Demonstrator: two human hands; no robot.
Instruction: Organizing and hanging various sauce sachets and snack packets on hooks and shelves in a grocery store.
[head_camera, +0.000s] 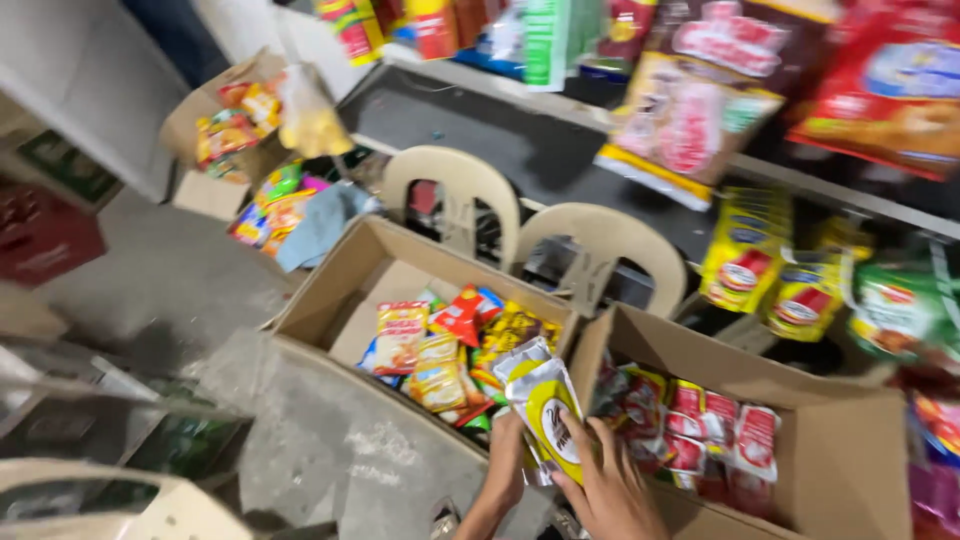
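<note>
Concrete floor (190, 290) filled the left of the frame. At bottom centre, both hands, left hand (503, 470) and right hand (612, 487), clenched silver-yellow packets (545, 405) between two cardboard boxes (330, 300).

This is looking like a small neighbourhood shop or its stock corner: strips of snack sachets (750, 250) and big bright chip bags (880, 90) are hanging in rows across the top and right of the frame, as goods on display for sale. In the middle, open cardboard boxes (330, 300) are sitting on two beige plastic chairs (600, 240), holding loose packets of snacks (440, 360) in bulk, with another filled carton (190, 120) lying at the upper left. A red bottle crate (40, 235) is standing at the left edge on a bare, rough concrete floor (330, 450).
</note>
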